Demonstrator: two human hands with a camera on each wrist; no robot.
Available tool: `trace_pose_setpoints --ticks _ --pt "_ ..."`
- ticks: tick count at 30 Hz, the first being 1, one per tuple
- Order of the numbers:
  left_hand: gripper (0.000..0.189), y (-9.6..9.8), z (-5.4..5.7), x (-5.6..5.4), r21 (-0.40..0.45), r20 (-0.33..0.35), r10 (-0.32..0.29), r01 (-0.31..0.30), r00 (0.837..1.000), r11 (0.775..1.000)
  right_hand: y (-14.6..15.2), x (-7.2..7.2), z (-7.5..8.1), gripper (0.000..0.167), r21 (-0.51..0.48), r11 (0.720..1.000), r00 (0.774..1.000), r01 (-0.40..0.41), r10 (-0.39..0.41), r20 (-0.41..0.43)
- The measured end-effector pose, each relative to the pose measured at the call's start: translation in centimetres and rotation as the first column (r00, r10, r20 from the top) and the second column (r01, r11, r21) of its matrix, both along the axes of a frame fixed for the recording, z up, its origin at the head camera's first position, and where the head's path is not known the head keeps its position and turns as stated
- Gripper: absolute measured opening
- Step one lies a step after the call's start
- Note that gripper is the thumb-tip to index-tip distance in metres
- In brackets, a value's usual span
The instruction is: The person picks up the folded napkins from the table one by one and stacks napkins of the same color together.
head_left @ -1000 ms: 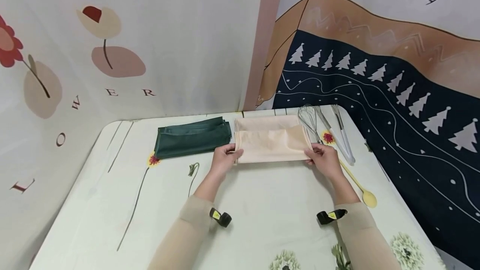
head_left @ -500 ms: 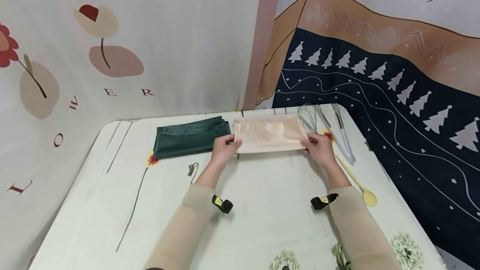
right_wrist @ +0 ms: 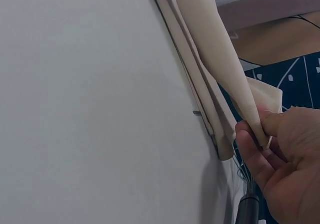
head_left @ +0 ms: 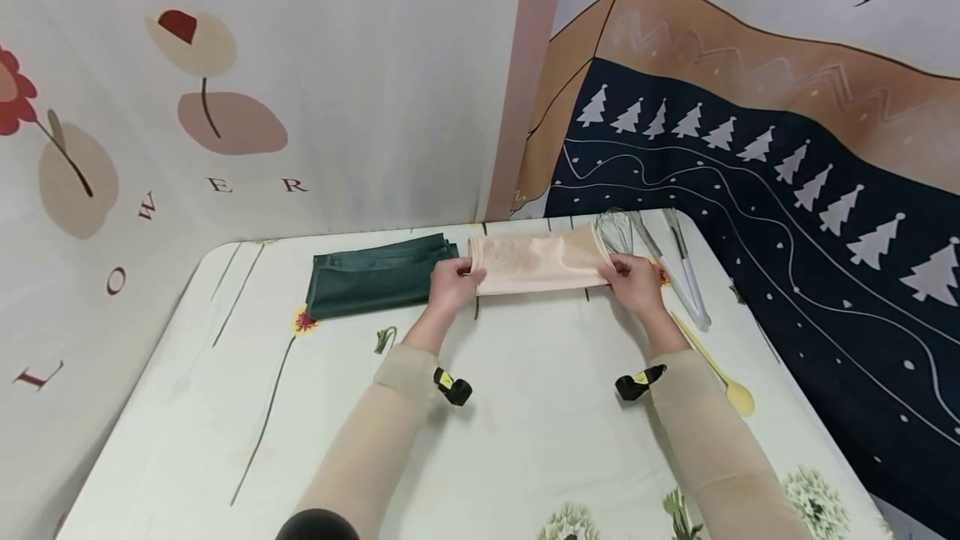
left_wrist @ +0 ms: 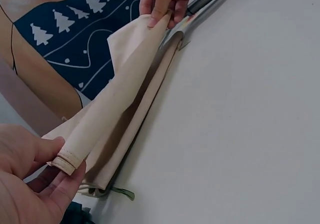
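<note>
Both hands hold a folded peach cloth (head_left: 540,263) at the back of the table. At its left front corner, my left hand (head_left: 452,283) pinches the layered edge between thumb and fingers. My right hand (head_left: 635,282) pinches the right corner. In the left wrist view, the gripped upper fold (left_wrist: 107,112) is raised off the lower folded layers (left_wrist: 132,139), which lie on the table. The right wrist view shows the same gap beside my right thumb. Left of the peach cloth lies a folded dark green cloth (head_left: 378,279), close to my left hand.
Behind my right hand lies a whisk (head_left: 617,230); its dark handle (right_wrist: 248,208) shows in the right wrist view. Tongs (head_left: 686,273) with pale handles lie farther right. A yellow spoon (head_left: 738,397) rests near the right edge. Printed curtains (head_left: 375,107) stand behind the flowered tablecloth (head_left: 540,407).
Both hands have moved away from me, toward the back of the table, bringing the near edge of the peach cloth back and up. The green cloth and utensils have stayed in place.
</note>
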State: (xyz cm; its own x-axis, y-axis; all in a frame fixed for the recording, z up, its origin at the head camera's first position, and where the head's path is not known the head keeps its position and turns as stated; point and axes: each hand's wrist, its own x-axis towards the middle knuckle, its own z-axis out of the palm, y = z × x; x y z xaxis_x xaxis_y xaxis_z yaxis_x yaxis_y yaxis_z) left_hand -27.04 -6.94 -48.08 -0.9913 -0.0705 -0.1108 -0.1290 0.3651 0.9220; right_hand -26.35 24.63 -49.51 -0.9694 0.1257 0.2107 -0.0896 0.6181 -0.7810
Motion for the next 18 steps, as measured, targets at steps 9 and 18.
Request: trace_pose_setpoints --ticks 9,18 --pt "0.015 0.5 -0.1 -1.6 -0.099 -0.115 -0.006 -0.006 0.993 0.995 -0.2 -1.6 0.5 0.023 0.011 0.999 0.999 0.033 -0.034 0.023" --pt "0.035 0.7 0.0 -1.9 -0.172 -0.185 -0.023 -0.009 0.983 0.985 -0.8 -2.2 0.5 0.027 0.007 0.998 0.996 0.06 -0.061 0.058"
